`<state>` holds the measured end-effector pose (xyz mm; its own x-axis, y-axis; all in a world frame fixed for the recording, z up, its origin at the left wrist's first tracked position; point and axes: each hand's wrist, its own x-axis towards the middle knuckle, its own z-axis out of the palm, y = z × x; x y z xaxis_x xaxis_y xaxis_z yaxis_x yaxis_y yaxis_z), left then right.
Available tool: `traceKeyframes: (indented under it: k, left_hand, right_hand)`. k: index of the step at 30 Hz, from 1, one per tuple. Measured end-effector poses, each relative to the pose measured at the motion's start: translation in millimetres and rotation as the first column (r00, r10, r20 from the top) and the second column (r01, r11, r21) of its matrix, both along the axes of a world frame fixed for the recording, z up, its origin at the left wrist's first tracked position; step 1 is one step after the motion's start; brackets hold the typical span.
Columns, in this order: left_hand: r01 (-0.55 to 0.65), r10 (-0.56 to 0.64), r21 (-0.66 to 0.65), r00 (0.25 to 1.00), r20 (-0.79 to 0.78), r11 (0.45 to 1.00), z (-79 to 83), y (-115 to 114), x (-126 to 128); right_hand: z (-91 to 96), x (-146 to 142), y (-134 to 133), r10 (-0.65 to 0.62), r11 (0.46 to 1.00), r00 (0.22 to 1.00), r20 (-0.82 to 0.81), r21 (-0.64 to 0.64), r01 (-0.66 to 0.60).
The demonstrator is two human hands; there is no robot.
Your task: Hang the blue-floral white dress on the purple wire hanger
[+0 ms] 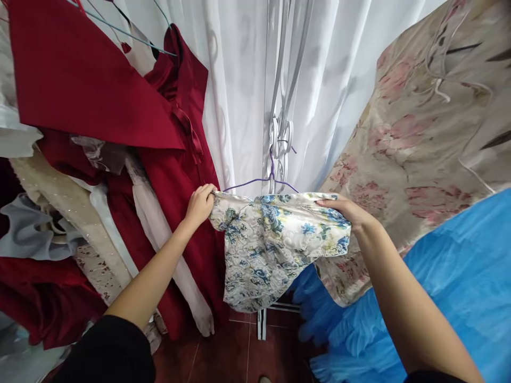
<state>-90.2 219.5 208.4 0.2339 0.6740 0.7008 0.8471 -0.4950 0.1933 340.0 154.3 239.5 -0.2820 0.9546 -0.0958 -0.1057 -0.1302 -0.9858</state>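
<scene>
A white floral top (267, 244) with blue and yellow flowers hangs on a purple wire hanger (272, 173) in the middle of the view. My left hand (202, 203) is closed on its upper left corner, fingers folded over the fabric. At the upper right part, my right hand (345, 208) pinches the cloth, with the thumb lying on the front. Between the two hands the top edge is stretched out sideways. The hanger's hook hangs on a white metal rack (281, 127) behind it.
Dark red dresses (175, 154) and other garments crowd the left side. On the right hang a beige dress with pink flowers (399, 149) and blue tulle (439, 282). A white curtain (239, 96) covers the back, above a red tiled floor (219, 351).
</scene>
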Motion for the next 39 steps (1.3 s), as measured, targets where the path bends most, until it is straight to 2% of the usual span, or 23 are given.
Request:
traceKeyframes:
  k: [2, 4, 7, 10, 19, 21, 24, 27, 29, 36, 39]
  left_hand:
    - [0.012, -0.012, -0.018, 1.000, -0.016, 1.000, -12.7, 0, -9]
    - [0.034, -0.035, -0.034, 0.998, -0.042, 0.999, -18.9, 2, -17]
    - [0.049, -0.052, -0.050, 0.997, -0.060, 0.998, -17.9, 11, -22]
    - [0.038, -0.040, -0.053, 0.999, -0.032, 0.998, -13.5, 24, -17]
    - [-0.084, 0.091, -0.037, 0.963, 0.253, 0.996, -6.3, 43, 7]
    - [-0.126, 0.137, -0.056, 0.939, 0.316, 0.990, -10.5, 44, 9]
    - [-0.156, 0.186, -0.110, 0.902, 0.389, 0.982, -25.2, 42, 9]
    - [-0.167, 0.224, -0.161, 0.857, 0.464, 0.973, -40.6, 41, 10]
    - [-0.161, 0.225, -0.165, 0.817, 0.531, 0.973, -43.4, 44, 11]
    - [-0.092, 0.101, -0.056, 0.617, 0.780, 0.994, -15.9, 61, 15]
    - [-0.094, 0.068, -0.023, 0.510, 0.858, 0.995, -12.7, 60, 14]
  right_hand:
    - [2.6, 3, -2, 0.000, 1.000, 1.000, 0.029, -0.001, 0.000]
    - [6.5, 5, -3, 0.006, 1.000, 0.997, 0.077, -0.011, -0.005]
    - [10.7, 5, -4, -0.004, 0.999, 0.992, 0.123, -0.035, 0.008]
    - [11.1, 1, -6, 0.015, 0.997, 0.996, 0.090, -0.071, -0.009]
    - [-0.6, -12, -3, 0.060, 0.985, 0.998, -0.025, -0.159, -0.063]
    - [-3.8, -14, -2, 0.066, 0.975, 0.996, -0.061, -0.210, -0.077]
    - [-5.9, -18, -3, 0.082, 0.958, 0.991, -0.102, -0.268, -0.106]
    - [-4.6, -22, -7, 0.117, 0.950, 0.985, -0.125, -0.274, -0.147]
    - [-2.6, -25, -8, 0.141, 0.941, 0.982, -0.123, -0.291, -0.171]
    - [-2.2, -37, -7, 0.165, 0.934, 0.978, -0.125, -0.297, -0.196]
    - [-6.2, -40, -4, 0.158, 0.946, 0.980, -0.124, -0.267, -0.186]
